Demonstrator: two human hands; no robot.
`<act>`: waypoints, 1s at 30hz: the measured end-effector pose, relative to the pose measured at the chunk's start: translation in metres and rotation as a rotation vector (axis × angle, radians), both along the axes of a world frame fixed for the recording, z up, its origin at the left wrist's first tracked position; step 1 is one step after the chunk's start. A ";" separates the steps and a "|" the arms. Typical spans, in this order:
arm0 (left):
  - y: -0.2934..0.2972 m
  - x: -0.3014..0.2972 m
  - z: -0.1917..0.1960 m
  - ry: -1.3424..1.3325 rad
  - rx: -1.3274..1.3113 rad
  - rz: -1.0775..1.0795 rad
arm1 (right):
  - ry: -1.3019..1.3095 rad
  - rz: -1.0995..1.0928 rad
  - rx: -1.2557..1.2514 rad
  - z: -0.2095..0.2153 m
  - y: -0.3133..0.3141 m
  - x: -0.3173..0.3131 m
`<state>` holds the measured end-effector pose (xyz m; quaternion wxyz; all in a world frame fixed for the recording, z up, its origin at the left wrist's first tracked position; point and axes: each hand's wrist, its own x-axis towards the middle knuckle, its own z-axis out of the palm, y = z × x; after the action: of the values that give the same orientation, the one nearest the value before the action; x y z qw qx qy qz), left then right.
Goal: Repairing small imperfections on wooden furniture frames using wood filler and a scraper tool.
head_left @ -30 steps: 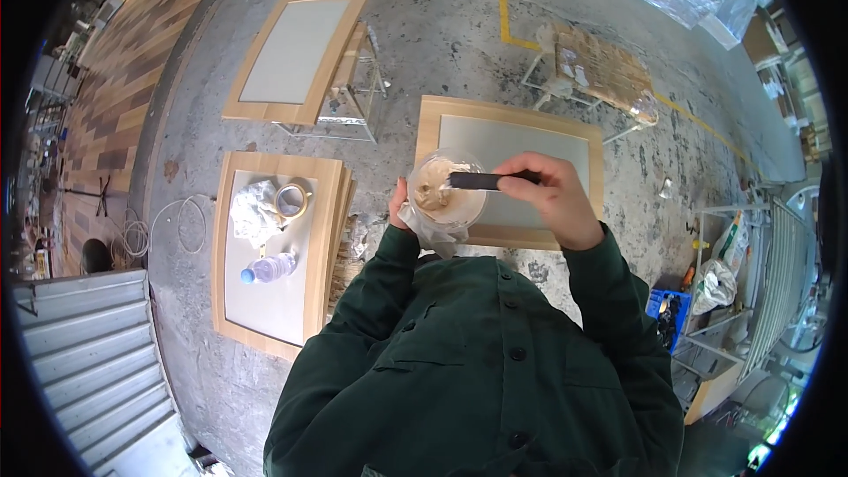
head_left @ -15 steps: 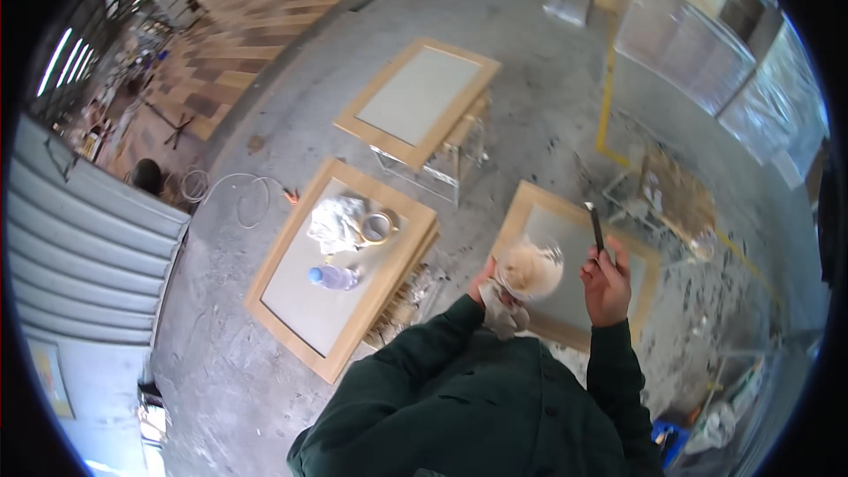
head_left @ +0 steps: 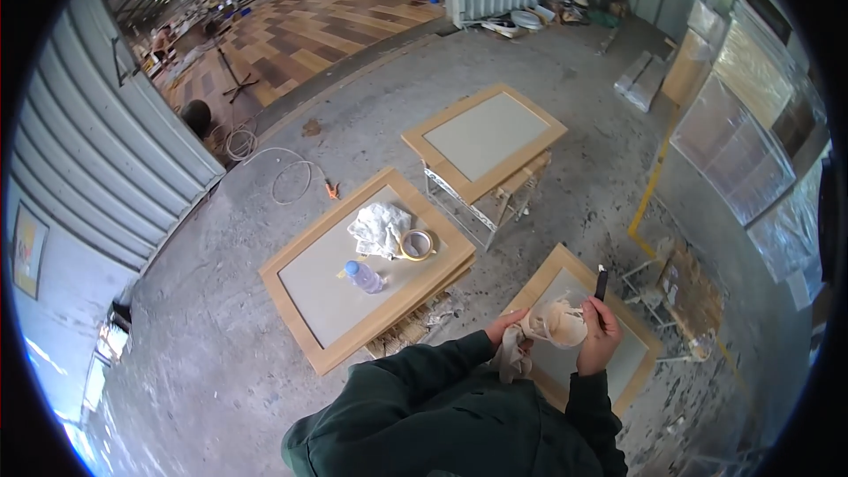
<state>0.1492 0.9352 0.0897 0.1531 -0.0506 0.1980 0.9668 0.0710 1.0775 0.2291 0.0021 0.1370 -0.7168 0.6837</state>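
My left hand (head_left: 506, 329) is closed on the side of a clear plastic tub (head_left: 537, 329), and a crumpled pale cloth (head_left: 512, 360) hangs beneath that hand. Smeared inside the tub is a beige paste (head_left: 563, 318). A slim black tool (head_left: 601, 284) with a small pale tip points upward from my right hand (head_left: 601, 336); its lower part is hidden, so its exact kind does not show. My right fingers are at the tub's right rim. Below both hands lies a wood-framed panel (head_left: 638, 362) with a grey centre, partly covered by my arms and the tub.
Left of me, stacked framed panels (head_left: 305, 336) carry a white cloth (head_left: 381, 228), a tape roll (head_left: 416, 245) and a bottle (head_left: 364, 276). Another framed panel (head_left: 486, 140) rests on a metal stand (head_left: 459, 203) farther off. A worn stool (head_left: 689, 291) stands at right; a hose (head_left: 291, 178) crosses the floor.
My right hand has come down and left to the tub's rim with the black tool. The view has shifted, showing more of the far area, with the panels lower and farther right.
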 end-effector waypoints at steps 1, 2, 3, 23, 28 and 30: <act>-0.001 0.000 0.005 -0.108 -0.145 0.008 | 0.005 0.013 -0.001 -0.002 0.002 -0.003; -0.006 0.002 0.013 -0.143 -0.175 -0.022 | 0.003 0.009 0.006 -0.005 0.005 -0.007; -0.003 0.003 0.018 -0.140 -0.174 -0.007 | 0.001 0.005 0.013 -0.009 0.008 -0.011; -0.013 0.027 0.073 -0.028 -1.125 0.461 | 0.203 0.173 0.285 -0.043 -0.009 -0.010; -0.058 0.022 0.036 -0.252 -0.655 0.578 | 0.068 -0.027 0.119 -0.051 0.014 -0.013; -0.080 0.024 0.008 -0.410 -0.621 0.715 | -0.154 -0.106 0.066 -0.049 0.041 -0.012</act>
<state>0.1728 0.8555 0.0980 -0.1737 -0.3469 0.4117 0.8246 0.0590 1.1184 0.1799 -0.0213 0.0461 -0.7431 0.6673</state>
